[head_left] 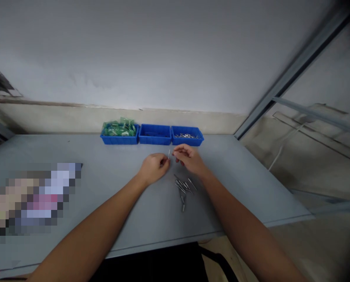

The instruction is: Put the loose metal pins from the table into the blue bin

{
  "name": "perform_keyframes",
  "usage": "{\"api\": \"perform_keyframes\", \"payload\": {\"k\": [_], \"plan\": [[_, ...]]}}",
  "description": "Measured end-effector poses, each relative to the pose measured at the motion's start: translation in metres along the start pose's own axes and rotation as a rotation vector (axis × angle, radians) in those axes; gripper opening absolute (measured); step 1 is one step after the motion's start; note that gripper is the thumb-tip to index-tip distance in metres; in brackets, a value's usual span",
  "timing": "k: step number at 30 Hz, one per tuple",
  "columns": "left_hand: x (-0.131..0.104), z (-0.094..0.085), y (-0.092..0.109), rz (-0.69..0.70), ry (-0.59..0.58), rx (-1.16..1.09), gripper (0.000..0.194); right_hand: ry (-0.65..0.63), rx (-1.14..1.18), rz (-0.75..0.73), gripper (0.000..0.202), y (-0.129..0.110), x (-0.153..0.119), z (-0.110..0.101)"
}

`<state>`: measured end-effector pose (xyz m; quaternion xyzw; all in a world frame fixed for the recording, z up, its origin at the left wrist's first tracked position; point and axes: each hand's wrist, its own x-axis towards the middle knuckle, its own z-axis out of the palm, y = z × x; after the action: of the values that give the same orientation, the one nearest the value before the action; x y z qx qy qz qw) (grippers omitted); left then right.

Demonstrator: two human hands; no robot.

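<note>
My left hand (154,166) and my right hand (188,157) meet over the middle of the grey table (104,184). Between their fingertips stands a small thin metal pin (169,154), held upright; both hands pinch at it. Just below my right hand lies a loose pile of several similar metal pins (183,188) on the tabletop. Two more pins lie a little nearer me, apart from the pile.
Three blue bins stand in a row at the table's far edge: the left bin (119,138) holds green parts, the middle bin (155,135) looks dark inside, the right bin (187,138) holds metal pieces. A blurred patch covers the table's left. A wall rises behind.
</note>
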<state>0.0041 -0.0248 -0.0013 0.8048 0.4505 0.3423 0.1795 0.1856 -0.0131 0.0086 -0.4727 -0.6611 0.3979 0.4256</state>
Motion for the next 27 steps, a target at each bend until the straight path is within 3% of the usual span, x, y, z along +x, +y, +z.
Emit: {"api": "perform_keyframes", "payload": {"k": [3,8,14,17,23,27], "plan": [[0.0,0.0,-0.002,0.0,0.007,0.045,0.019,-0.054,0.017,-0.017,0.035,-0.003,-0.002,-0.006],[0.0,-0.001,-0.001,0.068,-0.023,0.093,0.014,-0.182,-0.107,-0.025,0.032,-0.004,-0.005,-0.011],[-0.001,-0.001,-0.002,0.078,-0.016,0.111,0.014,-0.188,-0.122,-0.053,0.032,-0.001,-0.004,-0.012],[-0.001,0.0,-0.005,0.049,0.055,0.081,0.012,-0.085,-0.117,-0.034,0.04,0.005,0.001,-0.018],[0.0,0.002,-0.007,0.01,0.038,0.097,0.011,0.36,-0.423,-0.109,0.06,0.033,0.018,-0.05],[0.0,0.004,-0.008,0.027,0.006,0.128,0.01,0.439,-0.632,-0.053,0.071,0.054,0.025,-0.068]]}}
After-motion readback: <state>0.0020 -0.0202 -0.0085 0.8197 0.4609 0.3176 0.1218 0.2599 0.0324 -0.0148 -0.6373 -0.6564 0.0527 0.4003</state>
